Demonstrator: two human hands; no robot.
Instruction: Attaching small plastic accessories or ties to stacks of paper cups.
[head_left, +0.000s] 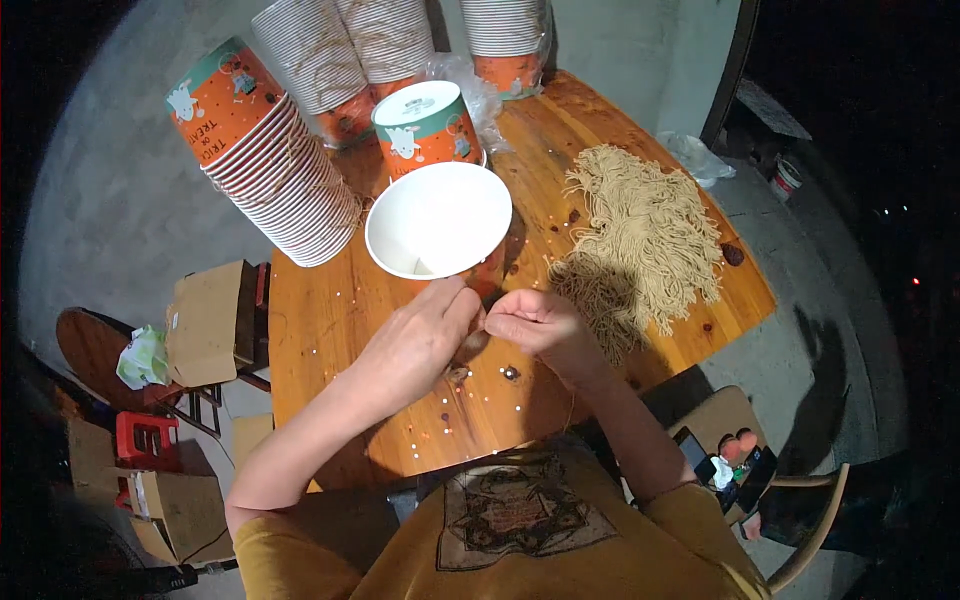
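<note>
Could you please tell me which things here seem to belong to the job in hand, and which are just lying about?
Likely part of the job:
open paper cup, near the left hand and right hand
beige cord pile
cup stack
wooden table

Apparently just lying about:
cardboard box
red stool
green-and-white plastic bag

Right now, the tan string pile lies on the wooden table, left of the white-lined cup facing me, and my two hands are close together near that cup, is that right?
Not quite: the head view shows the tan string pile right of the white-lined cup, still on the wooden table. Your left hand and right hand are indeed close together near that cup.
</note>
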